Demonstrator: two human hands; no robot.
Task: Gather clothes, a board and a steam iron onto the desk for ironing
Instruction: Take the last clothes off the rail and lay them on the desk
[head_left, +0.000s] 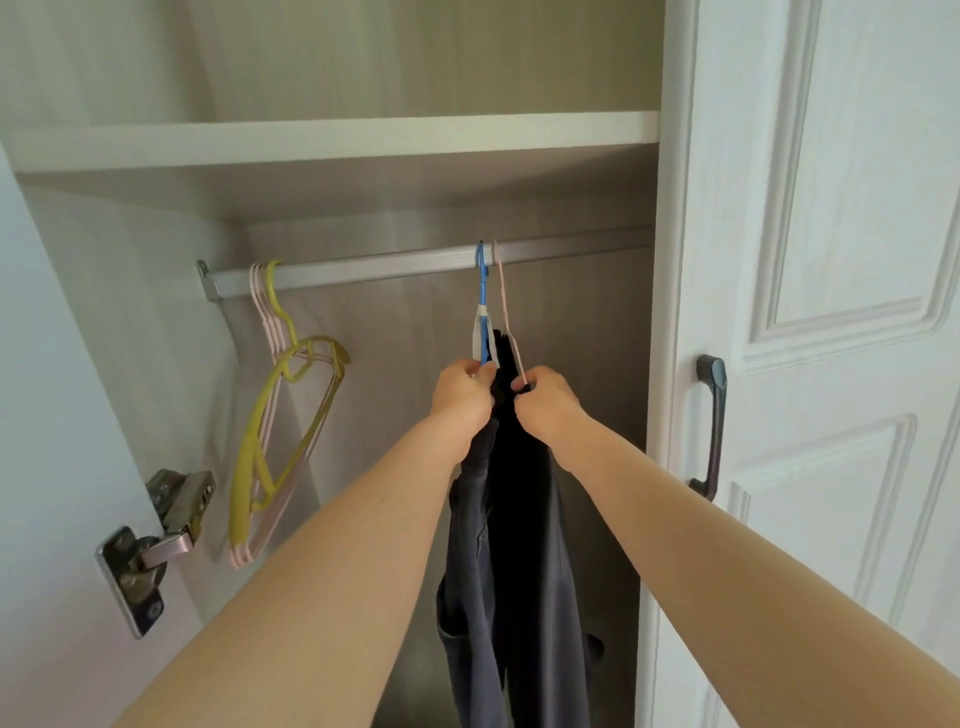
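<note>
Two dark garments hang inside an open wardrobe: a grey-blue one (470, 561) on a blue hanger (483, 291) and a black one (522, 499) on a pink hanger (503, 296). Both hangers hook over the metal rail (363, 267). My left hand (462, 397) grips the blue hanger and the top of the grey-blue garment. My right hand (548, 400) pinches the pink hanger at the top of the black garment. The two hands are close together, just below the rail. No board, iron or desk is in view.
Empty yellow and pink hangers (280, 415) hang at the rail's left end. A shelf (332, 140) runs above the rail. The white right door (831, 364) with a dark handle (711, 426) stands close by my right arm. A door hinge (156, 540) sits low on the left.
</note>
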